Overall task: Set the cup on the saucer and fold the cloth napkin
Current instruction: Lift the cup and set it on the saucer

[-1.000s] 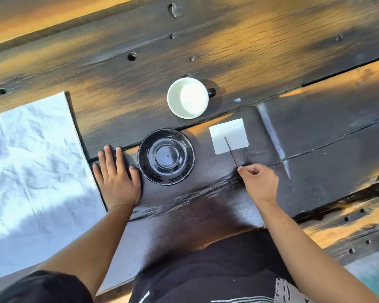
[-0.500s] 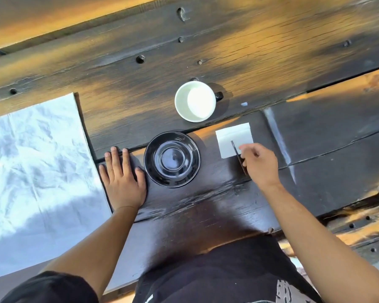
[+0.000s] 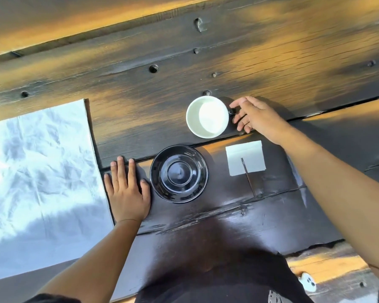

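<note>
A cup [image 3: 207, 117], white inside with a dark handle on its right, stands upright on the dark wooden table. My right hand [image 3: 255, 118] reaches its handle side, fingers spread and touching at the handle. The black glossy saucer [image 3: 179, 174] lies bare just below and left of the cup. My left hand [image 3: 127, 191] rests flat on the table right beside the saucer's left rim. A large white cloth napkin [image 3: 39, 182] lies spread and creased at the far left.
A small white paper square [image 3: 245, 157] with a thin dark stick [image 3: 247, 176] lying across its lower edge sits right of the saucer. The plank table [image 3: 228, 51] has gaps, holes and knots. My dark-clothed lap is at the bottom.
My right hand let go of the thin stick, which now lies by the paper square, and moved up to the cup's handle. The left hand stayed put.
</note>
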A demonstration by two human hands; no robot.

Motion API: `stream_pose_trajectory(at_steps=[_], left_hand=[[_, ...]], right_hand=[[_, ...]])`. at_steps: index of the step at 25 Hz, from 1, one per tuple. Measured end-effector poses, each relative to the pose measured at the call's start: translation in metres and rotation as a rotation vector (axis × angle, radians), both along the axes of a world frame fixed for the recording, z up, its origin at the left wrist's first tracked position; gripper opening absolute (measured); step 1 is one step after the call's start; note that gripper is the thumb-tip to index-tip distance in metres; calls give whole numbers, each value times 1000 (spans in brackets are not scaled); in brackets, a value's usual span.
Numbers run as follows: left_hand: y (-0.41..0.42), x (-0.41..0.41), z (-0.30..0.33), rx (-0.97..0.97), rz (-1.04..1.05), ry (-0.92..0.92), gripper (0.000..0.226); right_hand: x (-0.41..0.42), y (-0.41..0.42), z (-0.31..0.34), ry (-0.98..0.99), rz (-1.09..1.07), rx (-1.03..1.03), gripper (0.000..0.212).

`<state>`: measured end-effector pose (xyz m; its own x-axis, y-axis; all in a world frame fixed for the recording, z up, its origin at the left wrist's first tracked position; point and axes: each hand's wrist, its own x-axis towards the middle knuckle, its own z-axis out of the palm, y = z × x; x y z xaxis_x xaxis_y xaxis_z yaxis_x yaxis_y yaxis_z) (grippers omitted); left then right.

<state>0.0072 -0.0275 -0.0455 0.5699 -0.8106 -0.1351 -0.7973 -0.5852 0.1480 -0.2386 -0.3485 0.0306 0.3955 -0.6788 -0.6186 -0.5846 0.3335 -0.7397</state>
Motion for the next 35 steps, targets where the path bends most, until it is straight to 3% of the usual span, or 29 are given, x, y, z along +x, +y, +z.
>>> stream_pose_trajectory(at_steps=[8, 15, 35], left_hand=[[-1, 0, -1, -5, 0, -14, 68], [-2, -1, -1, -29, -4, -37, 67], [-1, -1, -2, -38, 2, -8, 67]], right_hand=[[2, -20, -1, 15, 250, 92, 16], [5, -23, -6, 3, 361, 28, 24], [22, 10, 23, -119, 457, 2, 32]])
